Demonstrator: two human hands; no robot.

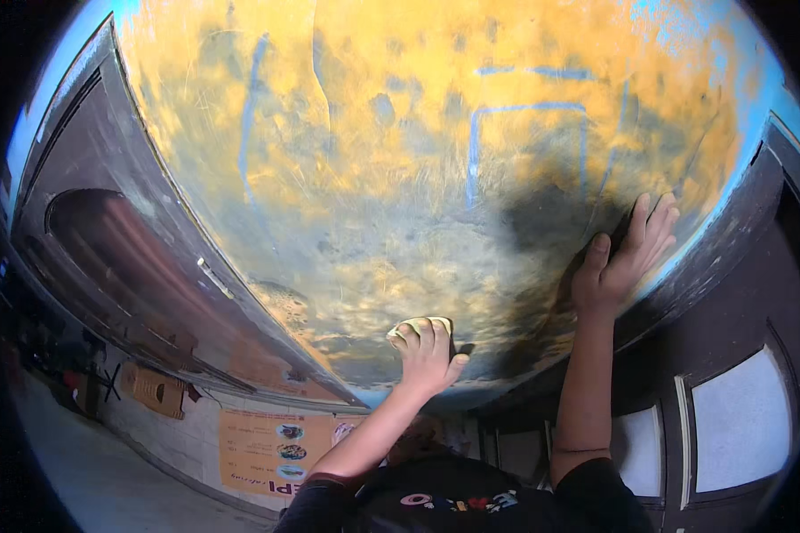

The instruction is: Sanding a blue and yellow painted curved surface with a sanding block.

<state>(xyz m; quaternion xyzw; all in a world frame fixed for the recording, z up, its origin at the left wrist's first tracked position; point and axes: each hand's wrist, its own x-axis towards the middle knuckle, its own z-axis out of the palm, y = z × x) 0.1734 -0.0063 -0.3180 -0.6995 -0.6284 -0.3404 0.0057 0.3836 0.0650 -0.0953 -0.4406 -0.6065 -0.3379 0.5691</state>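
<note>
Before me is a wide panel or wall surface (373, 220), yellow with worn grey and dark patches and blue painted lines. My left hand (430, 363) grips a pale yellowish pad (421, 325) and presses it to the lower middle of this surface. Whether the pad is a sponge, a folded cloth or abrasive paper I cannot tell. Farther right, my right hand (627, 260) rests against the surface near its blue edge. Its fingers are extended, the thumb stands apart, and no object shows in it. A dark shadow falls beside that hand.
A dark panelled door (100, 200) with a pale handle (215, 278) borders the surface on the left. Dark framing with light panes (740, 413) stands at right. An orange printed banner (253, 446) appears upside down on a wall at lower left, near a brown wicker-like object (153, 390).
</note>
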